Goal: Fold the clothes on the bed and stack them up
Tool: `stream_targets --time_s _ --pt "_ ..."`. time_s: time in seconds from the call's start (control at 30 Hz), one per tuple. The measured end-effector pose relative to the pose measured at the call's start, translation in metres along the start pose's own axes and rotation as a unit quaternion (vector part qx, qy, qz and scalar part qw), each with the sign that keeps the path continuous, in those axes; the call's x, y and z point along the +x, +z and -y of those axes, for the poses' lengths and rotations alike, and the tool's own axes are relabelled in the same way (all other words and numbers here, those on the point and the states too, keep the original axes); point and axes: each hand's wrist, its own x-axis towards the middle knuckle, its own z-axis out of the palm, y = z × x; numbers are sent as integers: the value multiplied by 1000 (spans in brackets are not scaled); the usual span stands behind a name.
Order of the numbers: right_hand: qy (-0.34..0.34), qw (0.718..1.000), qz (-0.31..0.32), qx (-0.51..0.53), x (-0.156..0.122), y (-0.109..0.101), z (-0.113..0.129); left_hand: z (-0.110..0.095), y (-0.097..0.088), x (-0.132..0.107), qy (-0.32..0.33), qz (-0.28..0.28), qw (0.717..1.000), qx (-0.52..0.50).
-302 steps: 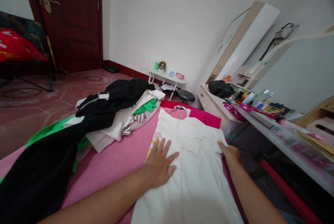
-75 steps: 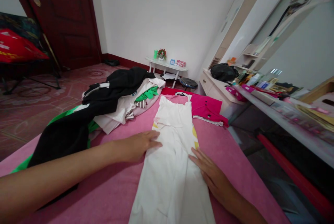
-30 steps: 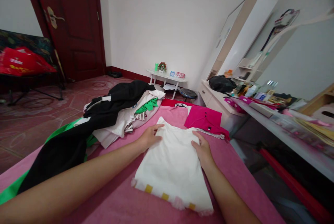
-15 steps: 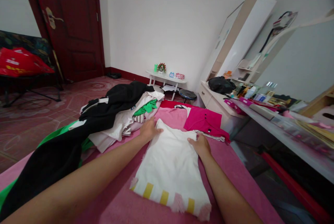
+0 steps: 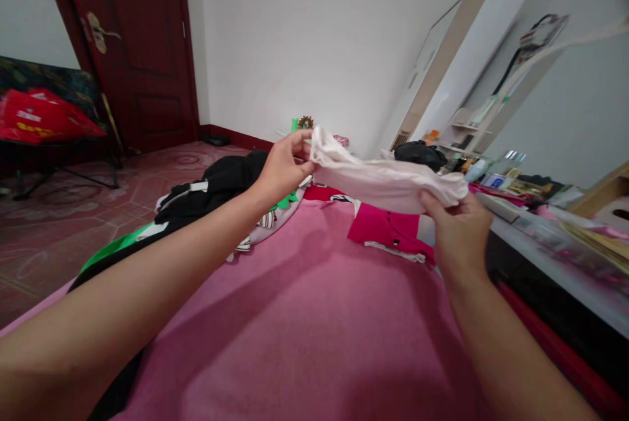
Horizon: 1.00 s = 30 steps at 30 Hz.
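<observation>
A folded white garment (image 5: pixel 383 182) hangs in the air above the pink bed cover (image 5: pixel 304 316), seen edge-on. My left hand (image 5: pixel 282 169) pinches its left end with closed fingers. My right hand (image 5: pixel 457 231) grips its right end from below, fingers closed round the cloth. Under the garment a folded magenta shirt (image 5: pixel 388 228) lies flat on the bed. Both my forearms stretch out over the bed.
A heap of black, white and green clothes (image 5: pixel 211 195) covers the bed's left side. A cluttered dresser (image 5: pixel 545 224) runs along the right. A dark red door (image 5: pixel 142 48) stands at the back left, and a red bag (image 5: pixel 39 116) lies on a chair.
The white garment, pressed flat on the bed half a second ago, is now lifted clear of it, held at both ends. Both hands rose and the right hand moved rightward.
</observation>
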Motion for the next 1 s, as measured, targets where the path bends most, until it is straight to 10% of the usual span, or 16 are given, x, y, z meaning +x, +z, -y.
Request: stream_targets --time_s 0.13,0.23,0.33,0.6,0.83,1.0 --pt "17 976 173 -130 -68 -40 -21 1 -17 -77 -57 154 983 83" --pt "70 888 428 -151 -121 -70 -31 6 -32 -139 -127 346 927 65" --pt "153 840 506 -125 -141 -80 -21 4 -37 -163 -143 465 870 82" --pt "-12 939 303 -159 -84 18 -22 20 55 -96 -40 321 932 164" --pt "28 830 408 -380 -137 56 -110 102 98 -154 -93 345 864 354" --pt "42 796 418 -437 -142 57 -119 109 97 -160 -92 343 865 355"
